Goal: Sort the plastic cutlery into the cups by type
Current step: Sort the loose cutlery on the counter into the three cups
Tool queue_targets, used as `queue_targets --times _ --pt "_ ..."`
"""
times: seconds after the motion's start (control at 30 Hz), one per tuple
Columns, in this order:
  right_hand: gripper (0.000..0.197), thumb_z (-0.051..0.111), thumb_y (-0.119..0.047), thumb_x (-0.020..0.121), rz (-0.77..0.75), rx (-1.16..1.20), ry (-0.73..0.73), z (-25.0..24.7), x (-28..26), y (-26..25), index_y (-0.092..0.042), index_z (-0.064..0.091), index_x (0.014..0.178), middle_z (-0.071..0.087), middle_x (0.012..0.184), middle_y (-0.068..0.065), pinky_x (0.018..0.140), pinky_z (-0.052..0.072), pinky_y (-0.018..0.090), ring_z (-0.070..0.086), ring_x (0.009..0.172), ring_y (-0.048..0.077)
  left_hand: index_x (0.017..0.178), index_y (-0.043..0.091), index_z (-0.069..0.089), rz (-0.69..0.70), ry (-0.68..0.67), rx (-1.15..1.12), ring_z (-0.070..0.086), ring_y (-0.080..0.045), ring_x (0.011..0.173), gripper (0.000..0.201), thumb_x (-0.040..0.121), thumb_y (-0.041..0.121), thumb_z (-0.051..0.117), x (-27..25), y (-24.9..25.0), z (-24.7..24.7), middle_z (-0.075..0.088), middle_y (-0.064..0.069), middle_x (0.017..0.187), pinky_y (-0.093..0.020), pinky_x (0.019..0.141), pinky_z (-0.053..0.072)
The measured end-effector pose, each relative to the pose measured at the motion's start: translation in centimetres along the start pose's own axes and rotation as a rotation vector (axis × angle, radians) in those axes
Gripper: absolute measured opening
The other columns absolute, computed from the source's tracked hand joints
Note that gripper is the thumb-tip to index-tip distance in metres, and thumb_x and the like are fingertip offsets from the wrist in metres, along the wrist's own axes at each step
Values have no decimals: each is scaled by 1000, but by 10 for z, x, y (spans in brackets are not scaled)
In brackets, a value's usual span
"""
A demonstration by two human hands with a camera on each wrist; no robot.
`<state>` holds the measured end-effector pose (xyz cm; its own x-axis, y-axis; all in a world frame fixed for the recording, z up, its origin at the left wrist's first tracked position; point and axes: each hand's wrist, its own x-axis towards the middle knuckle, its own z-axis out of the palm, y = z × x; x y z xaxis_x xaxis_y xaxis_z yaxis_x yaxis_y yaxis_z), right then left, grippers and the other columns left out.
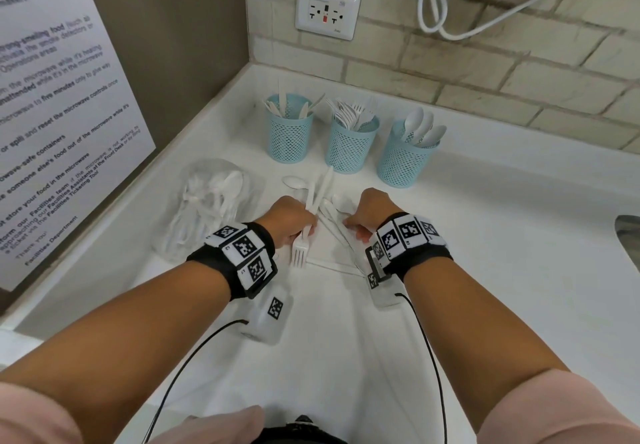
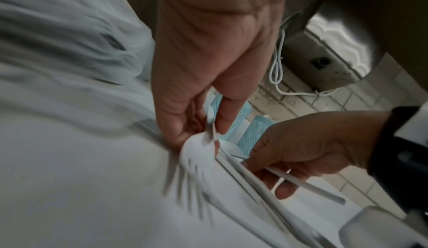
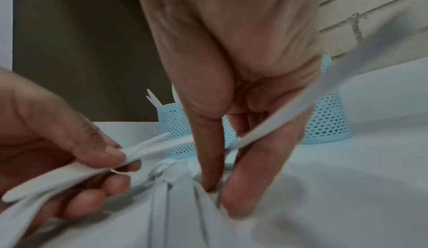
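Three blue mesh cups stand at the back: the knife cup (image 1: 288, 132), the fork cup (image 1: 350, 146) and the spoon cup (image 1: 403, 159). Loose white cutlery (image 1: 322, 191) lies in a pile on the counter between my hands. My left hand (image 1: 306, 232) pinches a white fork (image 1: 300, 251) by its neck, tines toward me; the fork (image 2: 197, 155) is blurred in the left wrist view. My right hand (image 1: 354, 229) grips a white utensil handle (image 3: 277, 123), whose type is hidden, while its thumb and forefinger (image 3: 241, 193) press down into the pile.
A clear plastic bag (image 1: 207, 208) with more white cutlery lies left of the pile. A wall with a printed notice (image 1: 52, 114) borders the counter on the left. A sink edge (image 1: 628, 236) shows at the right. An outlet (image 1: 327, 11) and a white cable (image 1: 433, 4) are on the tiled back wall.
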<state>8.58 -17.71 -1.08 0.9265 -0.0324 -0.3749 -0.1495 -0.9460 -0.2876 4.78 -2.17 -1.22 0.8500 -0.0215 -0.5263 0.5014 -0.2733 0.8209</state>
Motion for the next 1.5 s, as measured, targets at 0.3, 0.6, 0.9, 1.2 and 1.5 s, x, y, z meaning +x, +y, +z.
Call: queue_targets --times 0.3,0.6,0.9,1.2,1.5 --pt "36 71 -21 80 -1 -99 50 5 -1 -13 -9 41 64 54 79 6 50 39 23 53 74 21 114 -3 56 -30 -31 -114 66 -13 68 27 88 1 60 0 -6 4 68 -11 90 -33 84 52" --pt "29 67 -23 77 55 121 -18 5 0 -7 -9 47 61 52 59 3 51 40 20 53 58 17 86 3 57 -23 -98 -188 59 -11 72 20 85 -17 52 -12 -1 -3 61 -5 85 -11 46 50" --pt "33 71 -17 74 38 227 9 -11 5 9 -10 44 56 46 54 3 48 38 22 42 48 15 110 4 58 -38 -60 -329 65 -7 69 17 95 7 51 -6 1 -3 68 -1 87 -17 52 54" --pt "37 72 -21 76 41 4 83 6 -1 -9 -11 39 62 51 70 4 57 41 25 53 76 22 118 3 53 -40 -71 -365 63 -14 72 26 93 -5 49 -7 -2 0 65 -6 89 -25 66 50" --pt "32 68 -25 78 21 150 -36 -7 -5 -3 -10 43 65 46 63 1 47 31 22 43 57 12 109 7 55 -23 -123 -415 64 -13 79 23 90 -6 53 -10 0 -5 66 -4 91 -24 71 52"
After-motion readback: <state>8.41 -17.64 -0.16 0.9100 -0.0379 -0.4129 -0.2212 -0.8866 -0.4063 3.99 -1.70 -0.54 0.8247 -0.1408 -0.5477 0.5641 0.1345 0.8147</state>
